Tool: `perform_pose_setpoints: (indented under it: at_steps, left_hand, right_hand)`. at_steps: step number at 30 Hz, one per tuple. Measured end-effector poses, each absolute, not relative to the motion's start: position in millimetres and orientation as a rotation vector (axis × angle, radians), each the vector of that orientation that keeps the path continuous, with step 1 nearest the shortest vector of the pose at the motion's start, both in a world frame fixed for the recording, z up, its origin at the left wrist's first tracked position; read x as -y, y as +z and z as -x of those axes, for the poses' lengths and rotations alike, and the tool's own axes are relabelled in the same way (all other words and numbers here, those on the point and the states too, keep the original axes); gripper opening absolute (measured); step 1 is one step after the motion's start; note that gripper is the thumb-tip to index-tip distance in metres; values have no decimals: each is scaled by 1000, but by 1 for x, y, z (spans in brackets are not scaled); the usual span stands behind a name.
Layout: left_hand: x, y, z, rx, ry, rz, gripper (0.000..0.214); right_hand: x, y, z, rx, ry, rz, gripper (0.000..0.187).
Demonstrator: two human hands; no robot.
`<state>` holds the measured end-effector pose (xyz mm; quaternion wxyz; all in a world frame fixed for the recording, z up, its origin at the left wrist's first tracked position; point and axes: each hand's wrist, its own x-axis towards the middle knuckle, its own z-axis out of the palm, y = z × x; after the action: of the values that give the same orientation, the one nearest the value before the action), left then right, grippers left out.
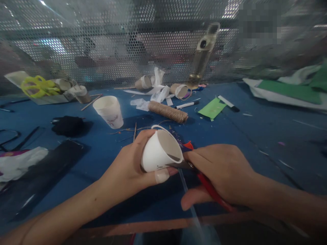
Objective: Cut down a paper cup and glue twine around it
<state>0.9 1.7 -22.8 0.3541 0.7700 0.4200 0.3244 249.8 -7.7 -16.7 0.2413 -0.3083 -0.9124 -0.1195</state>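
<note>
My left hand [130, 166] is wrapped round a white paper cup [159, 151], tilted with its mouth facing right. A thin strip curls off the cup's rim at the top. My right hand [219, 173] grips red-handled scissors [212, 190]. Their blades touch the cup's rim at its lower edge. Both hands hover over the blue table [255, 136] near its front edge.
A second white cup [109, 110] stands upright further back left. A spool of brown twine [168, 111], paper scraps, tape rolls, markers, a green sheet [212, 108] and yellow scissors [38, 85] lie about. A perforated metal screen [127, 41] closes the back.
</note>
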Motion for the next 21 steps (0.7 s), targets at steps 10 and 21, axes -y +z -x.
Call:
perform_pose_setpoints:
  at_steps: [10,21]
  left_hand:
    - [0,-23,-2,-1103,856,-1990,69]
    - [3,-25,-5,-1152,868,-2028,67]
  right_hand:
    - [8,-19,-249,2467,-410,873,75]
    - [9,-19,-252,2464,-450,853,70]
